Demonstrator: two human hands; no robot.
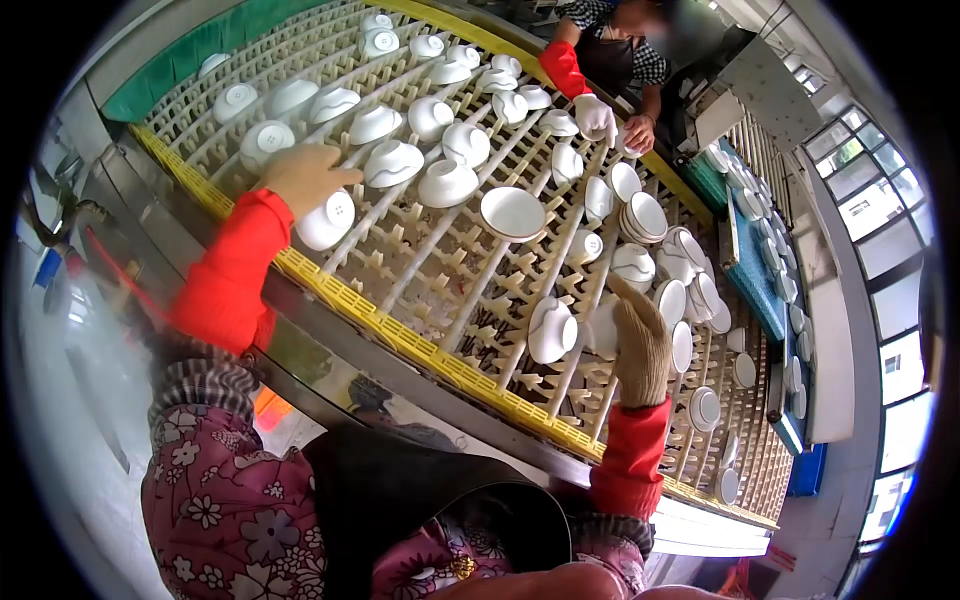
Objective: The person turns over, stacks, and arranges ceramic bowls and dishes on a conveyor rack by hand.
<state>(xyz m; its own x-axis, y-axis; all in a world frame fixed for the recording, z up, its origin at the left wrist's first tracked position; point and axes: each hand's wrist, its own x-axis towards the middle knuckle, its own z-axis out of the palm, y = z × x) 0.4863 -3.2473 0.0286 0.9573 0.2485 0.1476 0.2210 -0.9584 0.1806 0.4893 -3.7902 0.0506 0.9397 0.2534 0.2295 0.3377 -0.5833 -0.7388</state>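
Note:
My left hand point(308, 178), in a tan glove, reaches over the left part of a pegged conveyor rack point(395, 285). Its fingers stretch out just above a tilted white bowl point(325, 222); whether they touch it I cannot tell. Another white bowl point(267, 142) leans beside its knuckles. On the right, my right hand point(642, 350), gloved alike, is raised with fingers extended, alongside a white bowl point(601, 328) partly hidden by it. A tilted bowl point(553, 331) stands to its left. One wider bowl point(513, 214) lies face up mid-rack.
Several tilted white bowls fill the rack's far side, and stacked bowls point(645, 217) crowd its right. A yellow edge strip point(400, 335) runs along the near side. Across the rack, a co-worker's gloved hand point(596, 118) is among bowls. Blue boards point(755, 270) with bowls stand at right.

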